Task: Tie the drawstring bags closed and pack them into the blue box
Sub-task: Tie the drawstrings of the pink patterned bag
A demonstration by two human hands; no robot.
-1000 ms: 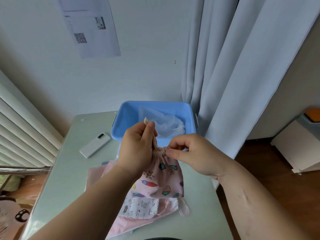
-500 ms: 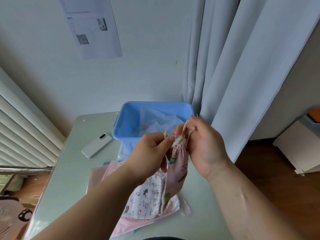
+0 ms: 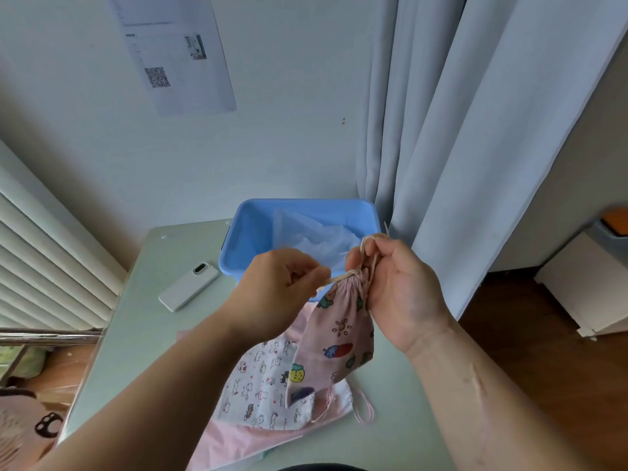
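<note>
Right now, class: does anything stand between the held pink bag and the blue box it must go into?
Nothing visible does. The pink bag hangs from both hands just in front of the blue box, whose top is open; pale bags already lie inside.

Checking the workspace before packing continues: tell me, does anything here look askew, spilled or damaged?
Nothing stands out. Both hands hold the pink printed bag by its cord above the table; the blue box sits upright and the phone lies flat.
</note>
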